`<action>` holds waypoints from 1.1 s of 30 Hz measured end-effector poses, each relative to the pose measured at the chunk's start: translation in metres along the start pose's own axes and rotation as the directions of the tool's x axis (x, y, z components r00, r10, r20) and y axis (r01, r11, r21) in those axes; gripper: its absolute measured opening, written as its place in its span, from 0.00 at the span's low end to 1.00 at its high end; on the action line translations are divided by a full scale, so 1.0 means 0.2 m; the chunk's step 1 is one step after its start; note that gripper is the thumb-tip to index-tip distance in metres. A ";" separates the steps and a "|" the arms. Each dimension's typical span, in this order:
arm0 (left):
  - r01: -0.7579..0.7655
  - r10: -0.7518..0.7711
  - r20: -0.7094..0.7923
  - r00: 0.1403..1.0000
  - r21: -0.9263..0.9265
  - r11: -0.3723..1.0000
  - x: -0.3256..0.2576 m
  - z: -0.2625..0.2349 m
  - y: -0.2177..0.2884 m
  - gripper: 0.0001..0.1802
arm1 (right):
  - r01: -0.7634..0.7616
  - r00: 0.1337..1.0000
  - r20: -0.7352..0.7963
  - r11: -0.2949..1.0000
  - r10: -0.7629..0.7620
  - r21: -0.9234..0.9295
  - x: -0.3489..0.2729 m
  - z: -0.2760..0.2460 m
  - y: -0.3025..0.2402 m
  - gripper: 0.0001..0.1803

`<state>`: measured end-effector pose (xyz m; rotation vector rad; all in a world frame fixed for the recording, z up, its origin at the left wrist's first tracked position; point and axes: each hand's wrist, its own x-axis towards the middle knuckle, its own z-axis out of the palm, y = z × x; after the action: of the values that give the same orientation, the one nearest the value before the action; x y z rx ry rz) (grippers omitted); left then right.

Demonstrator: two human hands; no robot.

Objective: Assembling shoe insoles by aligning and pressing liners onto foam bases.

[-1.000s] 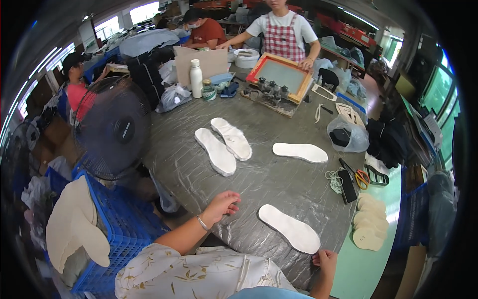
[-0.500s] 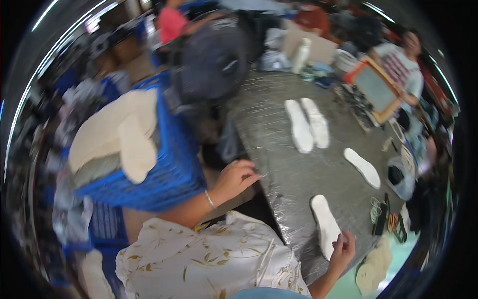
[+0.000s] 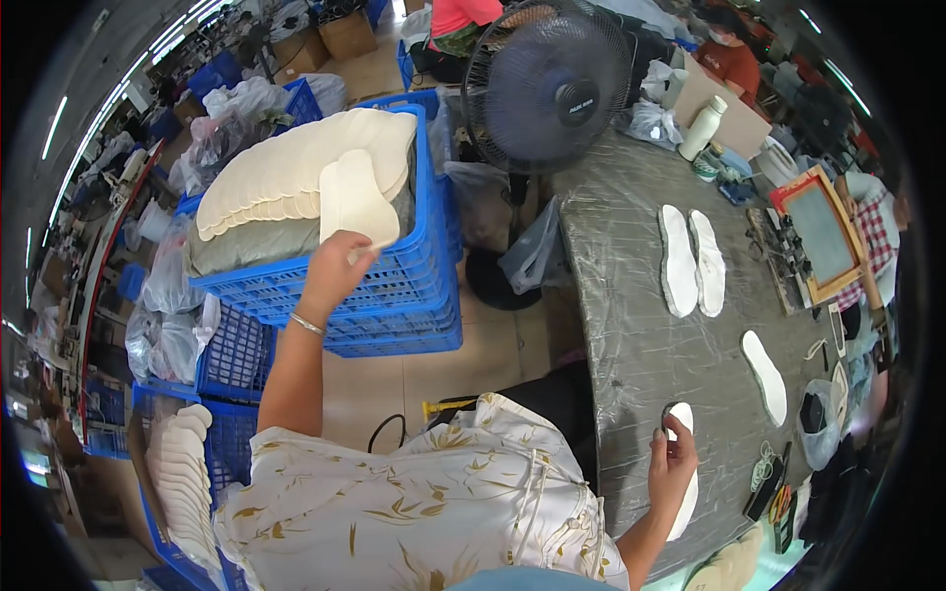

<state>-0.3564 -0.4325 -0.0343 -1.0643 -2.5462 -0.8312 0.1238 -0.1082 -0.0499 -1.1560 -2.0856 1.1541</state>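
Observation:
At the left, my left hand is closed on the near end of a cream insole. This insole lies on a fanned stack of cream insoles on top of a blue plastic crate. My right hand, fingers loosely curved and thumb apart, is over a white insole on the table. It covers the middle of that insole; whether it touches it I cannot tell. Further up the table lie a pair of white insoles side by side and a single white insole.
A black fan stands at the table's far left corner. The plastic-covered table also holds a pale bottle and scissors. Another person holds a wood-framed screen. More insoles fill a lower crate at left.
My left hand has moved from the table edge leftward to the crate and taken hold of the top insole. The view has swung left. My right hand stays by the near white insole.

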 end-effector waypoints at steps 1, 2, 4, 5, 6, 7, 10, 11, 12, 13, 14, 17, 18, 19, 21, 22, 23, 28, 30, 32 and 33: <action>-0.005 0.005 0.002 1.000 -0.004 1.000 0.05 -0.01 -0.04 0.19 | -0.002 1.000 -0.006 1.000 0.002 -0.001 0.00 0.00 0.00 0.17; 0.249 -0.246 0.044 0.968 -0.283 0.926 0.12 -0.02 -0.04 0.18 | -0.009 1.000 -0.012 1.000 0.009 0.005 -0.01 0.01 0.00 0.16; 0.472 -0.464 0.151 0.873 -0.506 0.722 0.22 -0.06 -0.03 0.17 | -0.016 1.000 -0.008 1.000 0.016 0.022 -0.01 0.01 0.00 0.16; 0.491 -0.513 0.161 0.843 -0.621 0.612 0.28 -0.06 -0.02 0.17 | -0.013 1.000 0.008 1.000 0.013 0.009 0.00 0.02 -0.01 0.16; 0.495 -0.559 0.179 0.810 -0.721 0.486 0.32 -0.06 0.00 0.16 | -0.009 1.000 0.027 1.000 0.010 -0.003 0.01 0.04 -0.03 0.15; 0.492 -0.555 0.180 0.812 -0.722 0.487 0.34 -0.04 0.03 0.16 | -0.010 1.000 0.022 1.000 0.010 -0.002 0.03 0.06 -0.06 0.15; 0.104 -0.180 -0.200 0.963 -0.340 0.935 0.39 0.05 0.04 0.15 | 0.134 0.980 0.157 0.987 -0.119 -0.087 0.11 0.15 -0.18 0.16; 0.100 -0.176 -0.196 0.965 -0.343 0.934 0.39 0.06 0.06 0.15 | 0.191 0.962 0.223 0.972 -0.158 -0.136 0.15 0.21 -0.28 0.16; 0.147 -0.178 -0.100 0.979 -0.264 0.953 0.38 0.06 0.11 0.14 | 0.298 0.926 0.280 0.945 -0.252 -0.135 0.19 0.29 -0.39 0.17; 0.186 -0.190 -0.004 0.982 -0.178 0.966 0.36 0.04 0.15 0.14 | 0.483 0.846 0.322 0.866 -0.425 -0.126 0.25 0.39 -0.47 0.17; 0.220 -0.217 0.036 0.975 -0.155 0.963 0.34 0.02 0.17 0.13 | 0.653 0.726 0.366 0.750 -0.582 -0.102 0.30 0.50 -0.55 0.17; 0.195 -0.185 0.073 0.980 -0.162 0.967 0.34 0.03 0.14 0.12 | 0.843 0.432 0.513 0.535 -0.742 0.065 0.40 0.87 -0.83 0.21; 0.141 -0.130 0.067 0.989 -0.210 0.967 0.34 0.03 0.14 0.11 | 0.894 0.310 0.521 0.431 -0.795 0.125 0.43 1.02 -0.89 0.23; 0.123 -0.109 0.078 0.991 -0.192 0.974 0.39 0.05 0.20 0.11 | 0.924 0.246 0.474 0.353 -0.846 0.149 0.49 1.12 -0.92 0.25; 0.070 -0.028 0.140 0.990 -0.305 0.950 0.40 0.02 0.17 0.10 | 0.949 0.157 0.448 0.260 -0.880 0.177 0.53 1.38 -1.02 0.26; 0.112 -0.056 0.193 0.980 -0.293 0.949 0.41 -0.03 0.18 0.08 | 0.962 0.132 0.452 0.225 -0.882 0.158 0.55 1.48 -1.05 0.26; 0.123 -0.069 0.192 0.979 -0.289 0.949 0.41 -0.04 0.13 0.08 | 0.972 0.100 0.460 0.186 -0.882 0.146 0.56 1.56 -1.07 0.26; 0.049 -0.039 0.049 0.998 -0.222 0.974 0.52 -0.14 0.02 0.09 | 0.972 0.106 0.465 0.189 -0.879 0.136 0.60 1.68 -1.09 0.14; -0.052 0.016 -0.226 0.974 -0.153 0.987 0.69 -0.22 -0.11 0.07 | 0.972 0.128 0.472 0.204 -0.872 0.115 0.63 1.68 -1.09 0.14; -0.128 0.127 -0.490 0.862 0.032 0.991 0.90 -0.43 -0.30 0.10 | 0.971 0.121 0.463 0.201 -0.878 0.129 0.62 1.69 -1.13 0.13; 0.045 0.036 -0.550 0.834 0.132 0.990 0.99 -0.56 -0.37 0.14 | 0.962 0.130 0.492 0.231 -0.861 0.149 0.62 1.69 -1.15 0.12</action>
<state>-0.5466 -0.4291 0.1117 -0.6482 -2.0743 -0.8033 -0.2886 -0.2169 -0.0283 0.6427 -2.5902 0.5329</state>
